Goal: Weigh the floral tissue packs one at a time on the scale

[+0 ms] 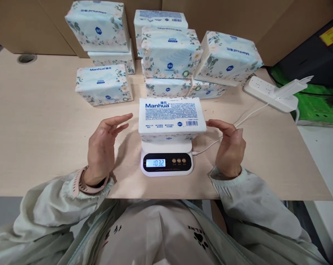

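Observation:
A pack of tissues (172, 115) lies on the white digital scale (167, 163), its printed side with text and a barcode facing up. The lit display appears to read 103.2. To the left of the pack, my left hand (102, 147) is held apart from it with fingers stretched out and nothing in them. My right hand (230, 147) is on the other side, fingers extended, the tips close to the pack's right edge; whether they touch it I cannot tell. A pink band circles my left wrist.
Behind the scale stand several more tissue packs, some stacked, including a single pack (104, 84) at left and a tilted one (229, 59) at right. A white power strip (269, 94) sits at the right, its cable near the scale's cord. Cardboard (224, 16) backs the table (50, 140).

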The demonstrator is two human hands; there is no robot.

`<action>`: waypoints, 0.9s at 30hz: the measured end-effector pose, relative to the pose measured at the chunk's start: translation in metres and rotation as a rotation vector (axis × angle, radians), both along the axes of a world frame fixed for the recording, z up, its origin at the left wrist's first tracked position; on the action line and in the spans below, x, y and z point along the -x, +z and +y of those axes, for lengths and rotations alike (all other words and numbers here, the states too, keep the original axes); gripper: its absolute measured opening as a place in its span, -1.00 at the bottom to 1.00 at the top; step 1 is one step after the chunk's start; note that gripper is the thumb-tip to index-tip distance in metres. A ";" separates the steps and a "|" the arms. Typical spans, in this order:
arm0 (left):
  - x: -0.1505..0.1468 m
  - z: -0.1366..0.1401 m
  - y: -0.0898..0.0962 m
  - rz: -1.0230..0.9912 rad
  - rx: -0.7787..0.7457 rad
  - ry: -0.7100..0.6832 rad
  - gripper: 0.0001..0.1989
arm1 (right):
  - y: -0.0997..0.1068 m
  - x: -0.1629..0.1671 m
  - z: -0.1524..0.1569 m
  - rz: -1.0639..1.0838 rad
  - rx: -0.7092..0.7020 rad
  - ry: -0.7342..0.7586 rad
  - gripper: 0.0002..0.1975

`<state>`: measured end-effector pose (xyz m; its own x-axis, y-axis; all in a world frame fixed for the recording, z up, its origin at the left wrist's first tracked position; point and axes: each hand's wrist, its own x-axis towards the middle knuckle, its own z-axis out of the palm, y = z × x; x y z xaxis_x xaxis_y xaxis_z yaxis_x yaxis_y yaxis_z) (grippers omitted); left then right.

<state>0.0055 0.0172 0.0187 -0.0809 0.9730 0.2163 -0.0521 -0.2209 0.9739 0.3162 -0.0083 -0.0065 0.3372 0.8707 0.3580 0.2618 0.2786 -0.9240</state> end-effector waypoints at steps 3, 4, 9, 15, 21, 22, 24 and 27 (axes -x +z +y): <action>-0.001 0.001 -0.002 -0.019 -0.009 0.018 -0.62 | 0.001 0.001 -0.001 -0.002 0.010 -0.004 -0.42; -0.001 0.001 -0.003 -0.032 -0.022 0.022 -0.62 | 0.001 0.001 -0.001 -0.004 0.014 -0.013 -0.41; 0.000 0.001 -0.003 -0.057 -0.046 0.016 -0.64 | 0.002 0.000 -0.001 -0.033 0.018 -0.049 -0.33; 0.001 -0.001 0.001 -0.048 -0.027 -0.001 -0.64 | 0.004 -0.002 -0.001 -0.053 0.011 -0.022 -0.35; 0.000 -0.001 0.000 -0.042 -0.019 0.012 -0.70 | -0.003 -0.003 0.001 -0.076 -0.014 0.012 -0.44; 0.000 -0.001 0.001 -0.007 0.000 -0.019 -0.68 | -0.004 -0.002 0.001 -0.097 0.003 0.030 -0.46; -0.003 -0.003 0.007 0.072 0.058 -0.150 -0.59 | -0.003 0.001 0.001 -0.155 0.066 0.102 -0.48; -0.017 0.000 0.028 0.162 0.122 -0.386 -0.47 | 0.001 0.002 0.001 -0.213 0.120 0.199 -0.42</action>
<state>0.0227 0.0175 0.0465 0.3192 0.9445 0.0780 0.0476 -0.0982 0.9940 0.3142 -0.0070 -0.0051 0.0841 0.9525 0.2929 0.4038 0.2361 -0.8838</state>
